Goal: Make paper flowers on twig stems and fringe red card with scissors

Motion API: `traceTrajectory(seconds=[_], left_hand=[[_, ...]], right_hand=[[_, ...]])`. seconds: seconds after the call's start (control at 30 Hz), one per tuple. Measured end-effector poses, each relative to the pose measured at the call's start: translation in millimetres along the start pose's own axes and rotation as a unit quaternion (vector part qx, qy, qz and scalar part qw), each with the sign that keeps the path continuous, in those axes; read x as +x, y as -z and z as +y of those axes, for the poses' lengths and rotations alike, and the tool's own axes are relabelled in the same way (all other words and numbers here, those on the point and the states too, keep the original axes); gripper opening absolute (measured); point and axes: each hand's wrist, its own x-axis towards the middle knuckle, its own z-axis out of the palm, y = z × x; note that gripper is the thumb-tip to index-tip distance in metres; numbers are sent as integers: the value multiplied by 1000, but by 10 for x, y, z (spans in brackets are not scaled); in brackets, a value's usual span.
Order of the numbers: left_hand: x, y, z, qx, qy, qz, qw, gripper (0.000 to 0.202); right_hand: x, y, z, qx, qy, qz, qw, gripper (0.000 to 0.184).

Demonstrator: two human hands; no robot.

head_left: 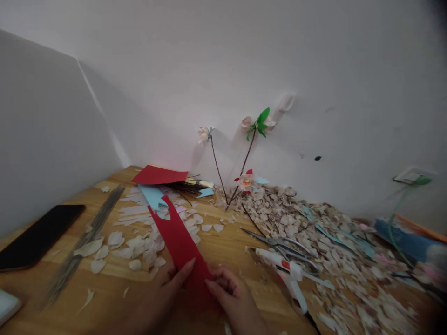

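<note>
Wall (157,93): white; behind the wooden table (223,246)
Petals (286,216): heaped on the table's right
Strip (181,239): red, far end notched; over the table's near middle
Left hand (174,280): nearly closed; pinching the strip's left side
Right hand (230,293): fingers curled, thumb gripping the strip's right edge
Glue gun (288,278): right of that hand
Scissors (284,247): just beyond the glue gun

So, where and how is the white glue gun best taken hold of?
Probably by the handle, from the near side with the right hand, once free: the glue gun lies with its handle slanting toward the person and its nozzle pointing away to the left. A red light glows on it, so the nozzle may be hot; keep clear of that end.
</note>
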Motion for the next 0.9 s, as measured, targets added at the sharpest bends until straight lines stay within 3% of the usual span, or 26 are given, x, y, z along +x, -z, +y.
traceTrajectory(seconds=[0.2, 0.5, 0.67, 0.8, 0.9], left_hand=[[-23, -103, -6, 13, -21, -93, 995, 31], [-25, -60, -35, 98, -63, -30, 993, 26], [-17, -53, -36, 41, -60, -69, 995, 24], [-45, -62, 49, 92, -65, -53, 992, 27], [-86, -86, 103, 93, -53, -111, 988, 25]], right_hand=[[-12, -71, 90, 29, -3, 37, 999, 41], [-45, -77, 97, -12, 29, 13, 999, 33], [-32, -76, 153, -33, 29, 23, 999, 38], [-27, -50, 142, -68, 43, 51, 995, 35], [-24, 10, 114, -89, 69, 104, 988, 30]])
